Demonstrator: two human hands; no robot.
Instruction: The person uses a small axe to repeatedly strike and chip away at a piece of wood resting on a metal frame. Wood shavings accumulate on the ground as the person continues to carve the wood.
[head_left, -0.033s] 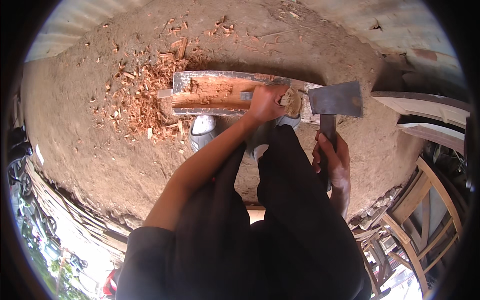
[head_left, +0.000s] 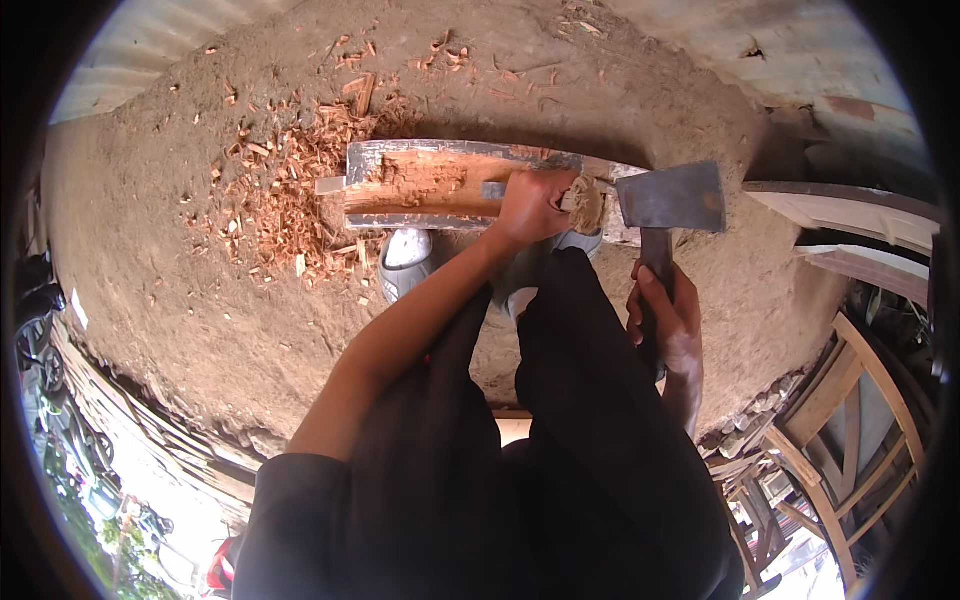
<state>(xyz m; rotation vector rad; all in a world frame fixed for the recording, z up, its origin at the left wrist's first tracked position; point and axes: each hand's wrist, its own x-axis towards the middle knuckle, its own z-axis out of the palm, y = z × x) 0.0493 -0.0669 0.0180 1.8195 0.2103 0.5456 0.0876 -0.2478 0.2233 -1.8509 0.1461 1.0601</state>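
The left hand is gripping the right end of a long piece of reddish-brown wood with grey weathered edges, its fingers curling closed over the top of it. The wood is lying across the packed brown earth ground, running left to right just ahead of the person's dark-trousered knees, and its pale frayed end is showing just beside the knuckles. The right hand is wrapping tightly around the dark handle of a hatchet with a broad grey metal head; the head is sitting just right of the wood's frayed end, very near it, though whether it is touching cannot be told. A spread of reddish wood chips and shavings is lying on the ground around the left end of the wood. A light grey shoe is peeking out just below the wood. Pale wooden frames are standing at the right edge.
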